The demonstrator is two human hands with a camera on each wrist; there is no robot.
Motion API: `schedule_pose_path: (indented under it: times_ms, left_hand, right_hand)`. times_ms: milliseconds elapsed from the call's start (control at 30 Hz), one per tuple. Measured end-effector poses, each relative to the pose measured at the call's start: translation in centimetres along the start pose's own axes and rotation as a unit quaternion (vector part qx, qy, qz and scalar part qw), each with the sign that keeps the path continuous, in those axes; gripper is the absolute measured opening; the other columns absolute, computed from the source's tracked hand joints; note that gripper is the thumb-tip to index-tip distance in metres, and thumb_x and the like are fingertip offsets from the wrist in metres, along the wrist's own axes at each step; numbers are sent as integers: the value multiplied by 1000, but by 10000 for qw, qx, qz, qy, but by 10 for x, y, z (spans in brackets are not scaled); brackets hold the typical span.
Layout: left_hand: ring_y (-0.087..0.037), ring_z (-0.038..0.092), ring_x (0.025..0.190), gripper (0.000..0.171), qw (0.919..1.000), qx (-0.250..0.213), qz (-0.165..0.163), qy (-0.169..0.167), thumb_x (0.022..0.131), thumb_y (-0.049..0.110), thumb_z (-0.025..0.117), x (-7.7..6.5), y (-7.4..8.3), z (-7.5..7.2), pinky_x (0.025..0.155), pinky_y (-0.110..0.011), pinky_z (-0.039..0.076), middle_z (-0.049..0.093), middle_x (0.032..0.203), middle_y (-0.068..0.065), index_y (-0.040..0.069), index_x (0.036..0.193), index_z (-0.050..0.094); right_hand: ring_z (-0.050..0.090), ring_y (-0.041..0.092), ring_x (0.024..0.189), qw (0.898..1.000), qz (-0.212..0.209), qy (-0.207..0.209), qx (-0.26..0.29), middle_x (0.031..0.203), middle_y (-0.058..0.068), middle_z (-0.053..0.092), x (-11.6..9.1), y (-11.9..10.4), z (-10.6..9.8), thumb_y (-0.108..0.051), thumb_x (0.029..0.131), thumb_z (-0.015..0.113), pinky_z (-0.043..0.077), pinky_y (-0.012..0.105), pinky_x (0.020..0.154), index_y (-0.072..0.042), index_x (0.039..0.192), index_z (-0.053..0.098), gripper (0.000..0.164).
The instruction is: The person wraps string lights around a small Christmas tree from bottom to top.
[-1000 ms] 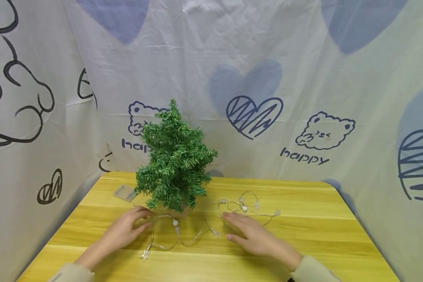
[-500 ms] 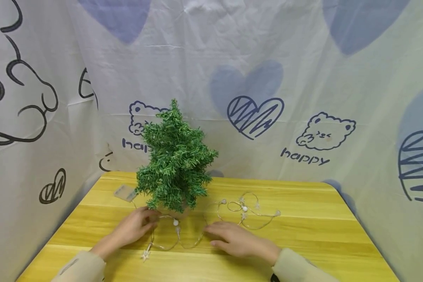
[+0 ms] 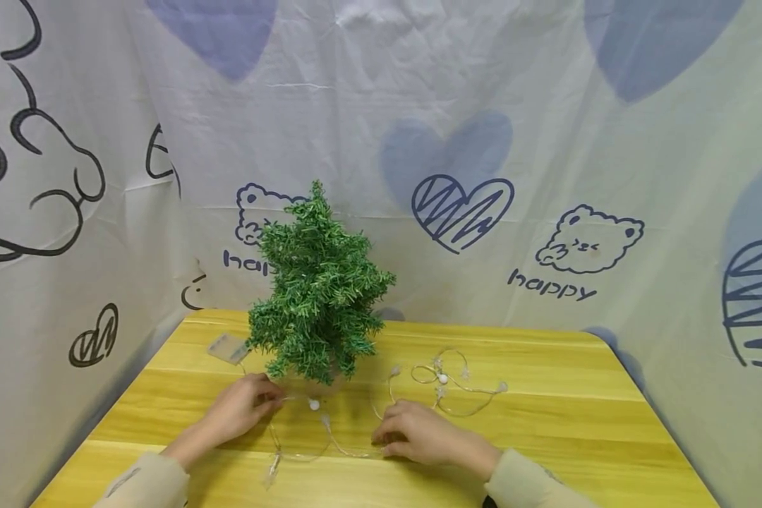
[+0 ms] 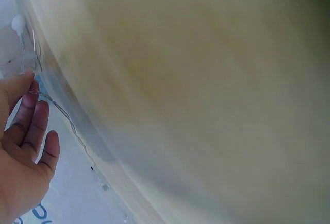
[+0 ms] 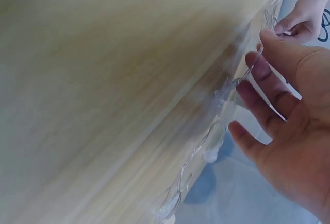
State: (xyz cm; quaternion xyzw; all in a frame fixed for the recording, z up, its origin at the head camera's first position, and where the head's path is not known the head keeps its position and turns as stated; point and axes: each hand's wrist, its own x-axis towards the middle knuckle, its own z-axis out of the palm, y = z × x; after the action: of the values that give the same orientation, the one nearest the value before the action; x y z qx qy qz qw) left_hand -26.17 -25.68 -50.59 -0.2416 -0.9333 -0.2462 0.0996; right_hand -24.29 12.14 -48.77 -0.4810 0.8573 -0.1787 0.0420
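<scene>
Translucent battery box (image 3: 228, 348): left of the miniature artificial pine (image 3: 320, 296). Left hand (image 3: 238, 411): front-left of the pine, thumb and finger pinching fairy-light string (image 3: 314, 405). Right hand (image 3: 419, 434): front-right of the pine, likewise pinching it. Loose loops (image 3: 443, 379): right of the pine; probably best eased apart slowly.

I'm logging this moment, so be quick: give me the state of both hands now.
Left hand: holding, pinching the light string.
Right hand: holding, pinching the same light string farther along.
</scene>
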Motion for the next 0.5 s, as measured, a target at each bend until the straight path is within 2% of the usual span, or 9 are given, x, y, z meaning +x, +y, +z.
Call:
schedule_pose_path:
  times_ms: [100,167,333,500]
  left_hand:
    - [-6,61,81,8,9996,-276,-98,-17,90,9,80,-5,-2,-5,74,-28,57,66,90,10,13,98,80]
    - [-6,63,84,9,9987,-453,-239,-40,92,8,78,-8,-3,-9,78,-31,58,66,92,10,13,99,79]
    - [-11,67,89,7,9943,-974,-416,-153,100,10,69,-17,-3,-21,81,-33,58,70,97,6,12,103,75]
    - [-18,68,88,11,9868,-1554,-457,-74,106,8,58,-26,-2,-33,78,-29,56,71,95,0,4,109,68]
  right_hand:
    - [54,-6,83,9999,-131,22,-99,90,-14,66,-2,0,-2,-23,95,77,47,15,80,-19,103,81,10]
    - [55,-6,84,10000,-53,-2,-25,91,-15,67,-4,0,-5,-23,97,75,49,17,82,-19,101,81,8]
    - [60,-3,90,9964,441,110,720,98,-13,68,-15,0,-17,-21,103,67,53,22,83,-16,104,77,11]
    - [65,5,94,9854,516,704,1465,101,0,72,-28,3,-32,-20,107,60,56,27,83,-10,109,73,16]
